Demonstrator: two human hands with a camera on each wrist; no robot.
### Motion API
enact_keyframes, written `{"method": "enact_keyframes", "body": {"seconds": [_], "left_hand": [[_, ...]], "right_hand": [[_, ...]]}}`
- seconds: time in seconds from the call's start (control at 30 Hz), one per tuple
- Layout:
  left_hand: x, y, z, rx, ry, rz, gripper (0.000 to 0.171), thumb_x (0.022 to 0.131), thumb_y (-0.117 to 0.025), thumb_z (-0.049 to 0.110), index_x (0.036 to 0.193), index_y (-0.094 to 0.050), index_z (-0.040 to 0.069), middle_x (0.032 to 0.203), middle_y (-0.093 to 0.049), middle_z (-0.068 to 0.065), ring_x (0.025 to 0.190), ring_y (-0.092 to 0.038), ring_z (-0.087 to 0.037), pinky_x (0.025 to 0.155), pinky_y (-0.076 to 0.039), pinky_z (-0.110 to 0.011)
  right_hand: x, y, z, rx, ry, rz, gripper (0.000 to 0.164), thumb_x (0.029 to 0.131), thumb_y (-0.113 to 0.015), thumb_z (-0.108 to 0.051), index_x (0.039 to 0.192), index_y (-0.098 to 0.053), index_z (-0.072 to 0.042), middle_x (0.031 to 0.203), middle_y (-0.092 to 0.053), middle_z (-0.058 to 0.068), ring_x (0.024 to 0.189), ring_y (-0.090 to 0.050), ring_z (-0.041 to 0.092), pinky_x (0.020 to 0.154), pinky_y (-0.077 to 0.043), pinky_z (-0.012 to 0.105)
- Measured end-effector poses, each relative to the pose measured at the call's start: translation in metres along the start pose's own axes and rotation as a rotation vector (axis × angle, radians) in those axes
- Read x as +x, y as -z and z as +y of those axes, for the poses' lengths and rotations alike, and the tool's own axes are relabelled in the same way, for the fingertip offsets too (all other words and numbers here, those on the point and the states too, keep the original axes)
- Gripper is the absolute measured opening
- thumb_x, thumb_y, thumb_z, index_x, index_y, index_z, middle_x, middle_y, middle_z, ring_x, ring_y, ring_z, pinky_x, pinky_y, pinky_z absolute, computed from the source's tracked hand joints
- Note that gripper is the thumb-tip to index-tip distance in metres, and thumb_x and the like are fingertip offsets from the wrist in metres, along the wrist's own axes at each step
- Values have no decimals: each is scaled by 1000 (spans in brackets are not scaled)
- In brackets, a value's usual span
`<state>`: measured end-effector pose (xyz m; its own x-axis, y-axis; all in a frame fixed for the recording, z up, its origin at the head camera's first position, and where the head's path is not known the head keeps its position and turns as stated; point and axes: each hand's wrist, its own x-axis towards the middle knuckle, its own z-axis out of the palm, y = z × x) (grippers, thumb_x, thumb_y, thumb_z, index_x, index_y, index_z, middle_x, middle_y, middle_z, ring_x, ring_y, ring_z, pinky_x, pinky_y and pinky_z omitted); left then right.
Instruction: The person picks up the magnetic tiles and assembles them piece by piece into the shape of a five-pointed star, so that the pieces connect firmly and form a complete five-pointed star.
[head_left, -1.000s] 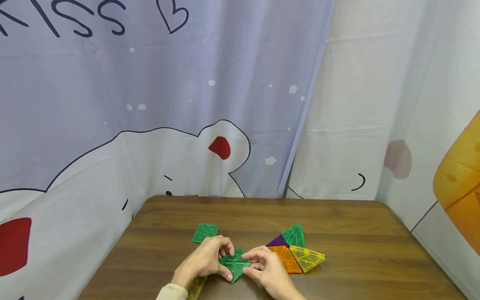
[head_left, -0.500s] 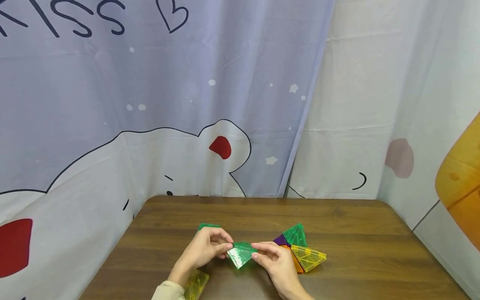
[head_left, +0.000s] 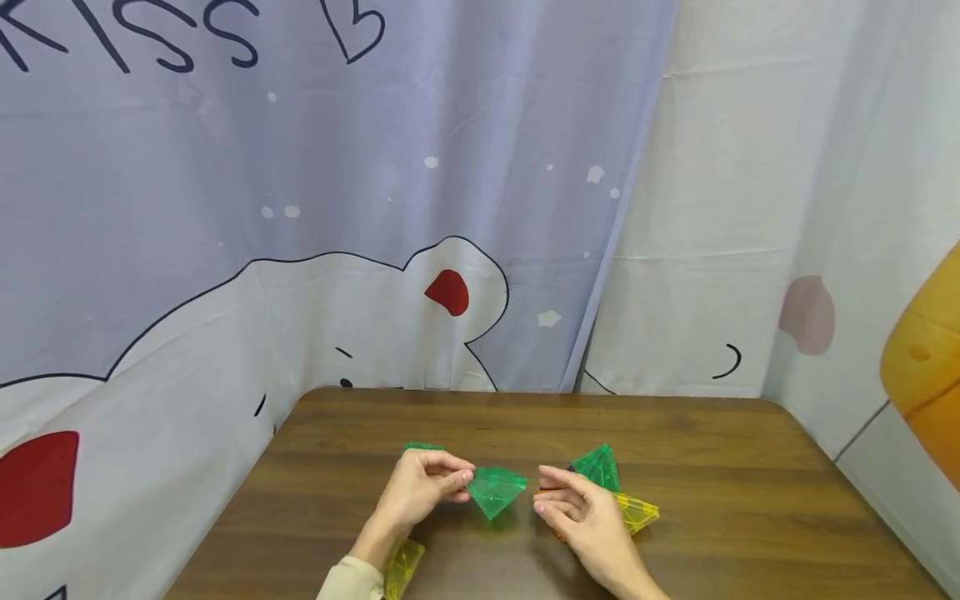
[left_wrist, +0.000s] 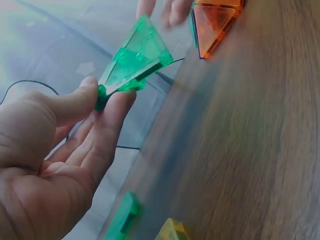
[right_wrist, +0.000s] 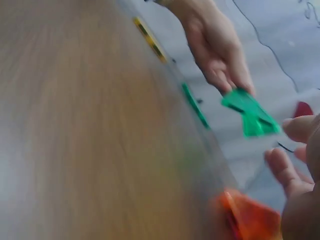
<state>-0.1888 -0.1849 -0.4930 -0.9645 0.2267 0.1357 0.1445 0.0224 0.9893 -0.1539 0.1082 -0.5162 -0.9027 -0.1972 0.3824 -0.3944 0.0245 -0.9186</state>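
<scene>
My left hand [head_left: 420,493] pinches a pair of translucent green triangular magnetic tiles [head_left: 497,493] by one corner, thumb against fingers, above the table. In the left wrist view the green tiles [left_wrist: 132,62] sit at an angle to each other. Just to their right, my right hand [head_left: 588,523] holds nothing; its fingers are loosely bent and a small gap parts them from the tiles. Behind the right hand lies a flat cluster of joined tiles, with a green tile [head_left: 597,467] and a yellow tile [head_left: 636,512] showing; its orange tile [left_wrist: 214,27] appears in the left wrist view.
Partly hidden by the left hand, another green tile [head_left: 423,447] lies farther back on the wooden table [head_left: 712,467]. Beside the left wrist lies a yellow tile [head_left: 402,568]. A printed curtain [head_left: 360,325] hangs behind the table.
Both hands have raised the green tiles from near the tabletop, and they have shifted slightly right. The right hand has let go and moved off to the right; the left keeps its pinch.
</scene>
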Motion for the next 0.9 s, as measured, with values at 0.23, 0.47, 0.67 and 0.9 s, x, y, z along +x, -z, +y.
{"method": "enact_keyframes", "body": {"seconds": [0.23, 0.47, 0.67, 0.9], "left_hand": [[9, -21, -1, -15, 4, 58, 13, 98, -82, -3, 109, -83, -9, 105, -83, -20, 82, -82, -22, 80, -68, -39], [13, -33, -7, 16, 28, 144, 11, 97, -83, -2, 107, -84, -6, 101, -83, -19, 82, -83, -28, 77, -68, -37], [15, -37, -8, 8, 29, 152, 11, 97, -83, -1, 107, -85, -5, 101, -83, -18, 82, -83, -26, 77, -69, -38], [14, -41, -8, 21, 54, 128, 10, 96, -85, 0, 106, -85, -4, 97, -84, -16, 78, -83, -27, 76, -69, -38]], "right_hand": [[-23, 69, -12, -422, -11, 392, 32, 97, -88, -10, 127, -77, -10, 127, -61, 13, 99, -62, 20, 74, -56, 19], [-33, 95, 7, -451, -335, 180, 47, 101, -86, -29, 140, -70, -9, 141, -59, 23, 110, -68, 28, 81, -59, 25], [-26, 104, 19, -245, -280, 137, 32, 103, -77, -4, 135, -72, -1, 128, -76, 18, 92, -73, 11, 79, -62, 26], [-8, 106, 32, -310, -237, 169, 48, 108, -74, -10, 154, -59, -7, 121, -73, 16, 85, -68, 12, 73, -60, 27]]}}
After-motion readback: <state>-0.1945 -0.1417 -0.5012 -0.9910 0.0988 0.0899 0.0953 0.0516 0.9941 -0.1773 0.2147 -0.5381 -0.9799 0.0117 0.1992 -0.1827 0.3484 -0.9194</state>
